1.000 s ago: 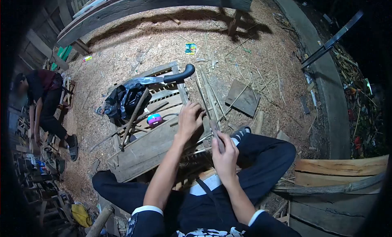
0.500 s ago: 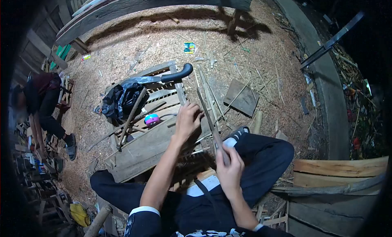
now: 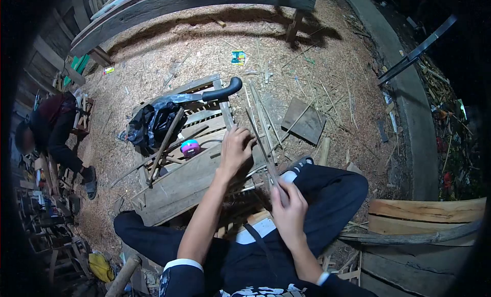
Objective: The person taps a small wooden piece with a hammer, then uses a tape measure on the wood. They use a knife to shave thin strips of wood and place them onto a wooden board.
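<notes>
My right hand (image 3: 289, 210) is closed around the lower end of a long, narrow, knife-like tool (image 3: 264, 148), which tapers to a point up and away from me. Close to the left of its blade is my left hand (image 3: 236, 151), with fingers curled together; whatever they pinch, if anything, is hidden. Beyond my hands, a large knife with a curved black handle (image 3: 222, 92) lies across a slatted wooden frame (image 3: 179, 194). Its blade reaches toward a black plastic bag (image 3: 153, 125). A pink and blue round object (image 3: 190, 148) rests on the boards.
A long wooden bench (image 3: 199, 5) crosses the far side. Wood shavings and thin sticks cover the ground around a square board (image 3: 304, 121). At the left, another person (image 3: 56, 128) bends over. Stacked planks (image 3: 424, 220) stand at my right; a yellow item (image 3: 101, 267) lies lower left.
My right hand and the knife-like tool have shifted only very slightly. My left hand stays nearly in place. The person at the left has bent lower, and their head shows more.
</notes>
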`<state>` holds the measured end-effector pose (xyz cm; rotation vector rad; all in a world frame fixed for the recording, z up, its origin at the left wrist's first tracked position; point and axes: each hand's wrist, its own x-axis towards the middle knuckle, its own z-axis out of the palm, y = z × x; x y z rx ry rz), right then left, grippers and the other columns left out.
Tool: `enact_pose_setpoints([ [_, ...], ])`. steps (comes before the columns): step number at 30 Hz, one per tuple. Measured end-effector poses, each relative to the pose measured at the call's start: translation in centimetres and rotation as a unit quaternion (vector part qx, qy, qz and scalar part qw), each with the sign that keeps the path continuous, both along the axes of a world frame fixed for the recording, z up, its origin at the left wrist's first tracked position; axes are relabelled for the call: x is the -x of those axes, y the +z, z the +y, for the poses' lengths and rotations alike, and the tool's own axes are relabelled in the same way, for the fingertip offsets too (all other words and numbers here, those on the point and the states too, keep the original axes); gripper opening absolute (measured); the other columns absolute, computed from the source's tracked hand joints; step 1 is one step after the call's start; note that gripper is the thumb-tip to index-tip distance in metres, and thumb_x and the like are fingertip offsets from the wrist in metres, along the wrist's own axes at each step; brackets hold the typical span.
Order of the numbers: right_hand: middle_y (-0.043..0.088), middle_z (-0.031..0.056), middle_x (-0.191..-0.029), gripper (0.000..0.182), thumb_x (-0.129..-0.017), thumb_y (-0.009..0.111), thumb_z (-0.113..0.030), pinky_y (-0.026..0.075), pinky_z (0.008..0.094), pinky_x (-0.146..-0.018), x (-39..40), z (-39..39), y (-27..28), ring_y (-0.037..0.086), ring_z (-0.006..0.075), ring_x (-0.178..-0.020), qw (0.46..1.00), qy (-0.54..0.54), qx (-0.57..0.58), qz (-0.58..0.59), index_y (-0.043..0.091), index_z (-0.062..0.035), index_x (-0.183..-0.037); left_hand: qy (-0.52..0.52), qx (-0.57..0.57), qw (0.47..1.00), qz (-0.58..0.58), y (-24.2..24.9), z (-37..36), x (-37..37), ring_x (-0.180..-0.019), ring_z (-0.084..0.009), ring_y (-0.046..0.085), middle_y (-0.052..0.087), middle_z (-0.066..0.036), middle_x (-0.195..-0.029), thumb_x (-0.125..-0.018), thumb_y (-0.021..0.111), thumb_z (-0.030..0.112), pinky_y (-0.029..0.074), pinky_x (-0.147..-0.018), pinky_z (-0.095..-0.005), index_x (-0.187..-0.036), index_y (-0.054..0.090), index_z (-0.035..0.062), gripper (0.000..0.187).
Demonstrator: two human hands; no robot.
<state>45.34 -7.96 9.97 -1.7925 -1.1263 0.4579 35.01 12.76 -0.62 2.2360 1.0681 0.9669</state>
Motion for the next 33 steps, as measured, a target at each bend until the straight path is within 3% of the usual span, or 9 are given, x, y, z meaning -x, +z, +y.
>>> enact_pose_setpoints([
  [6,0.072,0.0235,-0.106,0.023,-0.100,0.069,-0.010,0.057,0.0439,-0.082,0.7,2.5,-0.8,0.072,0.0407,-0.095,1.000,-0.003,0.016,0.023,0.069,0.0040,-0.118,-0.018,0.005,1.000,-0.002,0.5,-0.5,0.2,-0.097,-0.0367,0.059,0.064,-0.014,-0.092,-0.083,0.079,0.009,0.047,-0.083,-0.0466,-0.088,0.068,0.0000,0.015],
  [8,0.072,0.0240,-0.105,0.022,-0.100,0.068,-0.010,0.056,0.0442,-0.082,0.3,3.0,-1.1,0.072,0.0405,-0.094,0.999,0.008,-0.019,-0.025,0.068,0.0038,-0.118,-0.003,-0.003,1.000,0.011,0.4,-0.2,0.0,-0.097,-0.0368,0.059,0.065,-0.014,-0.093,-0.082,0.079,0.009,0.047,-0.086,-0.0472,-0.090,0.068,0.0001,0.016],
  [12,0.073,0.0259,-0.107,0.024,-0.101,0.068,-0.013,0.056,0.0446,-0.085,0.3,-2.1,0.5,0.071,0.0417,-0.098,1.000,-0.012,0.027,-0.002,0.069,0.0043,-0.118,-0.003,0.012,1.000,0.004,0.1,-0.2,-0.3,-0.098,-0.0360,0.059,0.064,-0.013,-0.093,-0.083,0.079,0.011,0.046,-0.086,-0.0463,-0.089,0.068,0.0009,0.015],
  [18,0.073,0.0250,-0.106,0.025,-0.100,0.068,-0.013,0.055,0.0436,-0.087,0.4,2.6,0.1,0.071,0.0414,-0.099,0.999,-0.004,0.017,0.039,0.069,0.0038,-0.119,0.000,0.014,1.000,0.018,0.4,-0.3,-0.1,-0.098,-0.0348,0.059,0.065,-0.012,-0.095,-0.085,0.077,0.012,0.045,-0.085,-0.0454,-0.087,0.068,0.0018,0.014],
  [22,0.074,0.0223,-0.105,0.022,-0.100,0.069,-0.010,0.057,0.0432,-0.083,0.2,-2.3,0.4,0.074,0.0374,-0.094,1.000,-0.020,0.014,-0.011,0.070,0.0042,-0.117,0.000,0.011,1.000,0.010,0.5,-0.1,-0.2,-0.099,-0.0349,0.059,0.065,-0.012,-0.095,-0.085,0.077,0.012,0.045,-0.085,-0.0460,-0.087,0.068,0.0016,0.014],
  [24,0.075,0.0199,-0.099,0.019,-0.098,0.071,-0.007,0.058,0.0386,-0.082,0.7,0.8,-0.3,0.075,0.0322,-0.090,1.000,-0.029,-0.006,-0.002,0.070,0.0040,-0.112,-0.015,0.014,1.000,0.016,0.5,-0.5,0.1,-0.099,-0.0349,0.059,0.065,-0.012,-0.095,-0.085,0.077,0.012,0.045,-0.086,-0.0462,-0.087,0.068,0.0015,0.014],
  [26,0.075,0.0202,-0.099,0.020,-0.098,0.072,-0.009,0.058,0.0394,-0.083,0.4,3.7,-1.7,0.075,0.0333,-0.090,1.000,-0.011,0.000,-0.010,0.070,0.0038,-0.112,-0.003,0.010,1.000,0.019,0.7,-0.5,-0.1,-0.098,-0.0368,0.060,0.064,-0.014,-0.093,-0.082,0.079,0.007,0.048,-0.084,-0.0471,-0.087,0.067,-0.0003,0.015],
  [30,0.075,0.0205,-0.099,0.019,-0.098,0.071,-0.009,0.057,0.0389,-0.082,0.2,-2.0,0.7,0.075,0.0351,-0.088,1.000,-0.021,-0.004,-0.011,0.070,0.0048,-0.112,-0.004,0.011,1.000,0.002,0.5,-0.5,-0.2,-0.098,-0.0361,0.060,0.065,-0.013,-0.094,-0.082,0.080,0.007,0.048,-0.083,-0.0458,-0.087,0.067,0.0001,0.015],
  [33,0.075,0.0197,-0.099,0.017,-0.098,0.070,-0.005,0.058,0.0379,-0.082,0.5,0.5,-0.9,0.075,0.0282,-0.089,1.000,-0.021,0.003,-0.018,0.070,0.0045,-0.112,-0.012,0.022,1.000,0.017,0.5,-0.5,-0.1,-0.099,-0.0351,0.060,0.065,-0.012,-0.093,-0.085,0.077,0.012,0.045,-0.086,-0.0460,-0.086,0.068,0.0021,0.014],
])
